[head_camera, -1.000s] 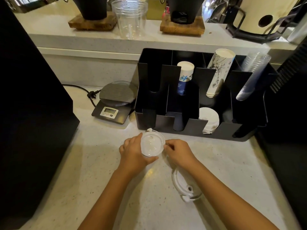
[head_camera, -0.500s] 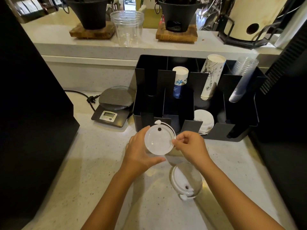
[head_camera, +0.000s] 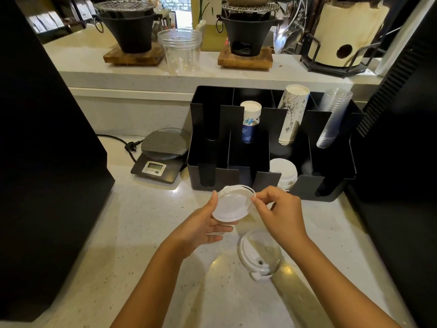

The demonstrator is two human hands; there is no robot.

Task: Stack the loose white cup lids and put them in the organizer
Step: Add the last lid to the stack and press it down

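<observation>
Since a second ago the held lids [head_camera: 233, 204] have come up off the counter [head_camera: 146, 233] and now hang tilted just in front of the black organizer [head_camera: 272, 147]. The left hand [head_camera: 201, 226] cups them from below and the left edge, fingers curled loosely on the stack. The right hand [head_camera: 281, 214] pinches the right rim between thumb and fingertips [head_camera: 256, 197]. Whether it's one lid or two nested can't be told.

One loose lid [head_camera: 259, 253] stays flat on the counter below the right wrist, sip tab toward the person. So judgement: stacking isn't finished; that lid likely has to join before drop-in.

A stack of white lids [head_camera: 283, 172] already sits in the organizer's front row, third compartment from the left, the likely target.

Readable text: none. The digital scale [head_camera: 163, 155] display is blank or too small. The blue-print paper cups [head_camera: 250, 124] and the line-drawing paper cups [head_camera: 292, 114] show graphics only, no legible wording.
</observation>
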